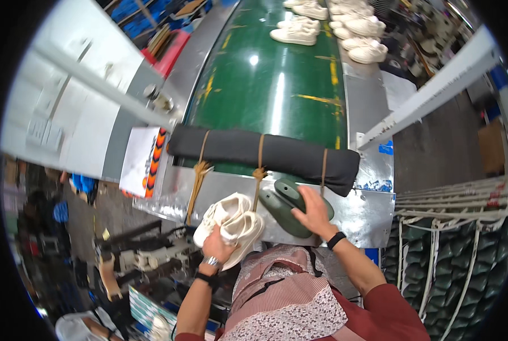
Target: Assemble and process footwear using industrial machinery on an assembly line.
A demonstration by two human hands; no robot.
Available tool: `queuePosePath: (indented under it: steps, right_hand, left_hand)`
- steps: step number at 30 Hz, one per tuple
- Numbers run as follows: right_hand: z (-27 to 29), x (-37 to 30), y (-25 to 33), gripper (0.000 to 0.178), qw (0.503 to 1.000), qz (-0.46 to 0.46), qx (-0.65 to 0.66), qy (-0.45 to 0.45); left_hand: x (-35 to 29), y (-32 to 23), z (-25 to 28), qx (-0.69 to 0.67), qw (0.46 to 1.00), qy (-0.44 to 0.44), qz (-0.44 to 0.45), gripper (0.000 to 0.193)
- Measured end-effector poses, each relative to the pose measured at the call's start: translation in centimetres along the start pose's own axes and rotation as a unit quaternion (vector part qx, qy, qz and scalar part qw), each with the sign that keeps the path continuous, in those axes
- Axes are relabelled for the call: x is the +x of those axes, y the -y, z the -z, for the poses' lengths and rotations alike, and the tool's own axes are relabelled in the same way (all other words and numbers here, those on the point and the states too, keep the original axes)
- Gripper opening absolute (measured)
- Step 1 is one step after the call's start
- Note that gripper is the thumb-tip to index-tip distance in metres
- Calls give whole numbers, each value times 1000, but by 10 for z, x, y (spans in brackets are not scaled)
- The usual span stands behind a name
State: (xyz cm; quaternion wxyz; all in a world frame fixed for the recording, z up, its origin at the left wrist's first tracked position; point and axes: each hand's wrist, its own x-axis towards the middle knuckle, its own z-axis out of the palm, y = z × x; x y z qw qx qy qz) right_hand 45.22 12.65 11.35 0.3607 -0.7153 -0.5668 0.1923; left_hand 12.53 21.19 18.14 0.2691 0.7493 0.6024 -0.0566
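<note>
My left hand (217, 246) is closed on a pair of cream sneakers (245, 228), held side by side over the near edge of the metal table. To the right, a pair of dark green shoe lasts (281, 213) lies side by side on the metal top. My right hand (315, 211) grips the right-hand last from above, its fingers bent round the side; the fingertips are partly hidden. A dark padded roll (237, 149), tied with brown cords, lies across the table just beyond both hands.
A green conveyor belt (248, 85) runs away beyond the roll, carrying cream sneakers (295, 35). More cream sneakers (368, 52) line its right ledge. White posts (430, 85) flank the belt. A rack of dark green lasts (481, 261) stands at right; a white-and-orange box (140, 159) sits left.
</note>
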Motion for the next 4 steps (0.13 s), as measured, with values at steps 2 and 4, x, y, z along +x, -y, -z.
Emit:
queuePosePath:
  steps: [2, 4]
  right_hand:
    - [-11, 0, 17, 60, 999, 49, -18, 6]
    - [-23, 4, 29, 59, 996, 35, -69, 38]
  left_hand:
    - [3, -3, 33, 48, 997, 5, -55, 93]
    - [17, -10, 64, 94, 990, -19, -105, 88]
